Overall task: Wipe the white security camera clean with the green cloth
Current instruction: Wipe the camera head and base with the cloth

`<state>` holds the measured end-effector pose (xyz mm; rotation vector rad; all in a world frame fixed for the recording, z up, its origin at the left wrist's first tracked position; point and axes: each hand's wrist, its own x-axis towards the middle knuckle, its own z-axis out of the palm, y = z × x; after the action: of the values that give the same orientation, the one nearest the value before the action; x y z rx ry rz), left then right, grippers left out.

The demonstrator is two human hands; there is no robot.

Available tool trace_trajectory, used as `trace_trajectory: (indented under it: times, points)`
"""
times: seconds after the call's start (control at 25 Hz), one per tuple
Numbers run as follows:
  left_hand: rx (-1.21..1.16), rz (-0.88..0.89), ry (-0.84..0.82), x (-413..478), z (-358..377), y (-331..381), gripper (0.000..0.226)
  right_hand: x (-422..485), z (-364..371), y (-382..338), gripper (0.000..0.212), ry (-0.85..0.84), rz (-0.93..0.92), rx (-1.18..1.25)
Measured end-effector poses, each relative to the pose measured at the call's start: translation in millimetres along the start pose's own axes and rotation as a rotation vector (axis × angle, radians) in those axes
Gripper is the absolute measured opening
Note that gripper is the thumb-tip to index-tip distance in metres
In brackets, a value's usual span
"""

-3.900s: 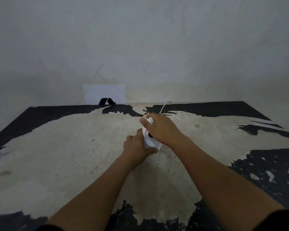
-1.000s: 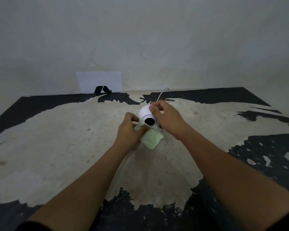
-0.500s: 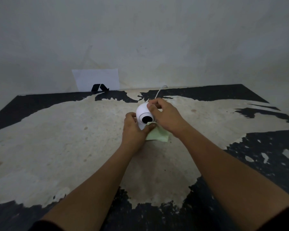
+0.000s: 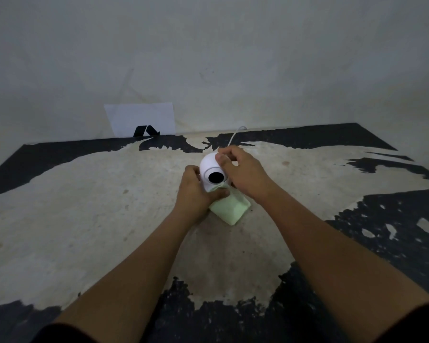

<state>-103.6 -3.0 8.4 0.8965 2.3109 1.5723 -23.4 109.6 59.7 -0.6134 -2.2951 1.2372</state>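
At table centre, the white security camera (image 4: 212, 173) sits with its dark lens facing the viewer. From 3 o'clock, the right hand (image 4: 243, 174) clasps its rounded top. From 9 o'clock, the left hand (image 4: 196, 191) pinches the green cloth (image 4: 229, 207) against the camera's lower front; the cloth trails toward 5 o'clock onto the worn table (image 4: 84, 206). A white cable (image 4: 234, 136) runs off toward 12 o'clock.

Bare forearms, dark short sleeves (image 4: 67, 334)
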Motion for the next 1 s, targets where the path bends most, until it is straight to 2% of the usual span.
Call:
trace_trajectory:
  times: [0.12, 0.24, 0.44, 0.6, 0.72, 0.84, 0.92, 1.0]
  points:
    - [-0.009, 0.012, 0.062, -1, 6, -1, 0.072, 1, 0, 0, 0.029, -0.007, 0.006, -0.006]
    - [0.015, 0.02, -0.038, -1, -6, -3, 0.061, 1, 0, 2, 0.028, -0.005, 0.005, 0.031]
    - [0.227, 0.057, -0.185, 13, -36, -6, 0.042, 2, 0, 5, 0.026, -0.019, 0.01, 0.065]
    - [0.166, 0.008, -0.224, 14, -33, -6, 0.047, 3, 1, 7, 0.025, -0.019, 0.003, 0.073]
    - [0.094, -0.03, -0.161, 5, -15, -7, 0.066, 3, 2, 8, 0.025, -0.017, -0.005, 0.077]
    - [0.195, -0.055, -0.009, 1, 2, -6, 0.084, 5, 3, 9, 0.026, -0.006, -0.002, 0.063]
    - [0.246, -0.068, 0.055, -2, 7, -4, 0.081, 4, 4, 8, 0.028, 0.005, -0.011, 0.057]
    - [0.186, -0.076, 0.051, -7, 6, -2, 0.069, 3, 4, 7, 0.029, 0.02, -0.015, 0.066]
